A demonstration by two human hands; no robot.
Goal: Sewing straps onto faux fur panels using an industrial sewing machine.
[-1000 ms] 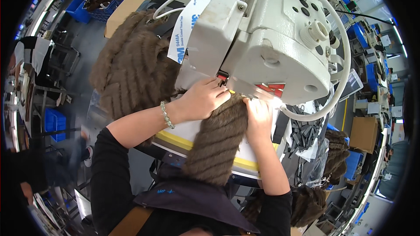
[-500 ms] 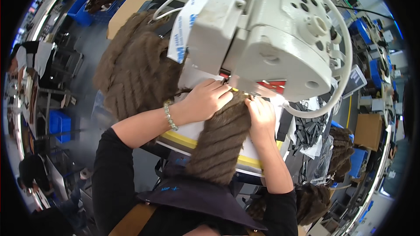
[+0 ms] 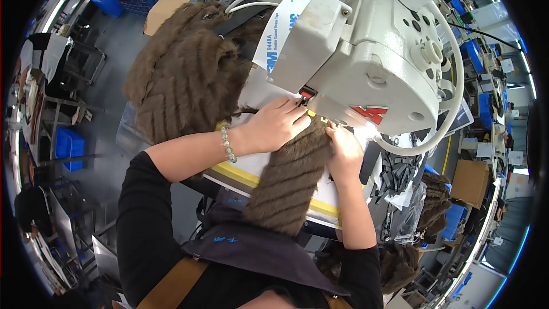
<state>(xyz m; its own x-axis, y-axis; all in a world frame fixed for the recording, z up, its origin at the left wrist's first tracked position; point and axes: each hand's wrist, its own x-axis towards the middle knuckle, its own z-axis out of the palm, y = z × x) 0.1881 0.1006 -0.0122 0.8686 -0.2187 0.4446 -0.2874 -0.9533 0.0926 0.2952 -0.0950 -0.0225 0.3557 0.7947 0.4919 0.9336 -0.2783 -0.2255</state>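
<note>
Two hands pressing brown fur strip [image 3: 291,177] flat under white sewing machine [image 3: 366,57]: left hand [image 3: 274,126] spread on top, right hand [image 3: 343,146] pinching its edge. Soft, light, floppy; probably best guided by the edges near the needle. Blue bins [image 3: 68,147] at left, contents unclear.

Both hands press a brown fur strip [image 3: 291,180] flat on the white table [image 3: 251,169] under the sewing machine [image 3: 372,63]. The left hand [image 3: 274,126] lies on the strip's upper left edge, fingertips at the needle area. The right hand [image 3: 346,149] holds the right edge. A fur pile [image 3: 183,80] lies to the left.
</note>
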